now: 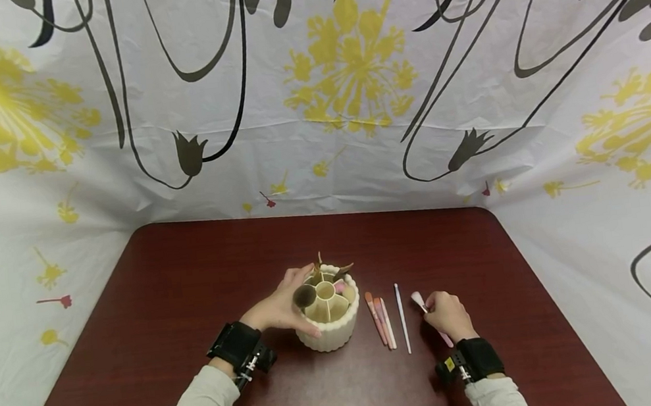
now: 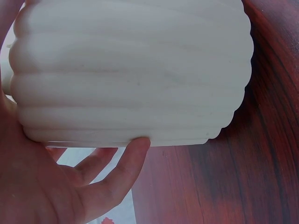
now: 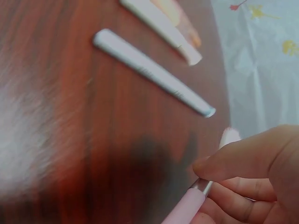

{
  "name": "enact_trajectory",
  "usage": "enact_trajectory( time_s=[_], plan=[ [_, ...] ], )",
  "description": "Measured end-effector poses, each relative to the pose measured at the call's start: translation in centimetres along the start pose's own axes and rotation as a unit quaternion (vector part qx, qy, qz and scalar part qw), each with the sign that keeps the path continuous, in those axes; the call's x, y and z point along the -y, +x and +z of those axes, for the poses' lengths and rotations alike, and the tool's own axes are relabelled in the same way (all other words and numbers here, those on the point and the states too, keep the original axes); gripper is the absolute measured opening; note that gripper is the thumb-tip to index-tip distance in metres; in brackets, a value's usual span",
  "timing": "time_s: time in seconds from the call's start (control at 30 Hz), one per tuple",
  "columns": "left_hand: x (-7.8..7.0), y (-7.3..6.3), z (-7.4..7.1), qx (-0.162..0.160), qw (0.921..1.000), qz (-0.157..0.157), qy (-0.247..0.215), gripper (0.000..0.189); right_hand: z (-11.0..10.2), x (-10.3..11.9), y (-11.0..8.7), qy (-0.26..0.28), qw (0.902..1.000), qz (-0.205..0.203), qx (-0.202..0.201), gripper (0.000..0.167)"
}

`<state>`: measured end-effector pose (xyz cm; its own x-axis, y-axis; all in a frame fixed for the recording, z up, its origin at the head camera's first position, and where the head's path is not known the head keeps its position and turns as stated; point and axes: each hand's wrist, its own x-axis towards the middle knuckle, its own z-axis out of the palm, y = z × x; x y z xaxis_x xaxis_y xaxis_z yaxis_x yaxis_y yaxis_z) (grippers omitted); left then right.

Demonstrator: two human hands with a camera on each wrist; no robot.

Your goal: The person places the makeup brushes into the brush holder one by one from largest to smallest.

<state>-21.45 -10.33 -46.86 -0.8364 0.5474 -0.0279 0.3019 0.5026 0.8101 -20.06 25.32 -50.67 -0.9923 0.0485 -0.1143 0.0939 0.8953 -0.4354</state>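
My left hand [image 1: 281, 308] grips the side of a cream, scalloped brush holder [image 1: 330, 338], thumb at the front and fingers round the back. The holder's top is split into compartments around a central tube, with several brushes in it, one showing a dark round head [image 1: 304, 296]. In the left wrist view the ribbed wall [image 2: 135, 74] fills most of the picture, fingers along its edge. My right hand [image 1: 449, 316] pinches a makeup brush [image 3: 187, 205] with pink handle, metal collar and white bristles between thumb and fingers, close over the table.
Between the holder and my right hand, several slim brushes lie on the dark red-brown table [image 1: 206, 262], among them a pale blue-white one [image 1: 403, 320] and pink ones with orange tips [image 1: 376, 317]. A white patterned cloth [image 1: 321, 164] hangs behind and around the table.
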Motion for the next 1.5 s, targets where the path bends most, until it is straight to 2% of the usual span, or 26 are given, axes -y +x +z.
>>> enact_trajectory(
  time_s=[0.3, 0.53, 0.7, 0.93, 1.5],
  plan=[
    [0.1, 0.1, 0.0, -0.003, 1.0, 0.004, 0.002, 0.123, -1.8, 2.5, -0.2, 0.02, 0.9953, -0.071, -0.062, 0.011],
    [0.2, 0.1, 0.1, -0.004, 1.0, 0.008, -0.001, 0.124, -3.1, 4.5, -0.2, 0.043, 0.9832, -0.135, -0.115, 0.012],
    [0.2, 0.1, 0.0, -0.002, 1.0, 0.007, -0.001, 0.123, -4.3, 6.4, -0.6, 0.067, 0.9734, -0.171, -0.137, 0.013],
    [0.2, -0.1, 0.0, -0.006, 0.9999, 0.01, -0.004, 0.121, -5.3, 8.6, -1.2, 0.096, 0.9646, -0.202, -0.139, 0.014],
    [0.2, 0.0, 0.1, -0.008, 0.9999, 0.013, -0.002, 0.124, -5.7, 11.0, -0.4, 0.112, 0.9496, -0.25, -0.151, 0.016]
  ],
)
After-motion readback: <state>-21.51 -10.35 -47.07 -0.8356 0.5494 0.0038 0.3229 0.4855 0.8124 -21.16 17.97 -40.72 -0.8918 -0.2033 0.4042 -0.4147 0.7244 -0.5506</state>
